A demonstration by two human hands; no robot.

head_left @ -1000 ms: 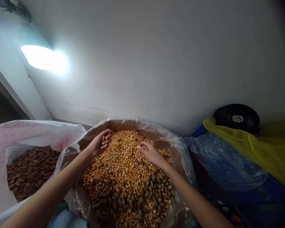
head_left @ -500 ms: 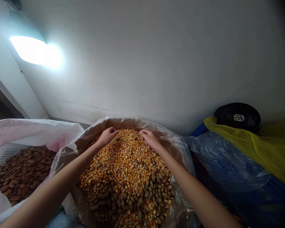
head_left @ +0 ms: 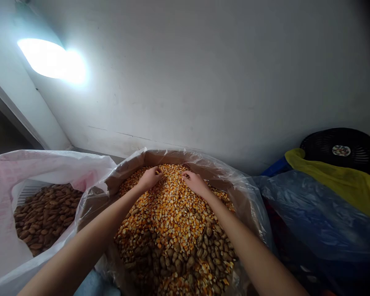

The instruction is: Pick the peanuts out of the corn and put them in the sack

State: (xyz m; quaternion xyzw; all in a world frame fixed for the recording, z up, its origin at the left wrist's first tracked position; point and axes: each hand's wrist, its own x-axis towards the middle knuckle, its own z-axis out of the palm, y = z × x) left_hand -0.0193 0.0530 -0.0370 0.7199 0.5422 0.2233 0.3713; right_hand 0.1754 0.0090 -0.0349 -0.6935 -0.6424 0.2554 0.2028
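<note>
A plastic-lined box holds yellow corn kernels (head_left: 172, 201), with unshelled peanuts (head_left: 214, 246) lying over the near part. Both my hands are at the far side of the corn. My left hand (head_left: 150, 178) has its fingers bent and pinched together on what looks like a peanut, mostly hidden by the fingers. Opposite it, my right hand (head_left: 195, 181) is also closed, thumb and fingertips together around a small brown peanut. A narrow strip of corn lies between the two hands.
On the left stands a white bag (head_left: 3, 197) with brown almond-like nuts (head_left: 49, 213). To the right are clear plastic sheeting (head_left: 311, 213), a yellow mesh cloth (head_left: 336, 181) and a black round fan (head_left: 339, 150). A bright lamp (head_left: 46, 57) hangs before the wall.
My hands have closed over the two peanuts that lay on the corn near them, drawing slightly nearer each other. The view has shifted a little to the left.
</note>
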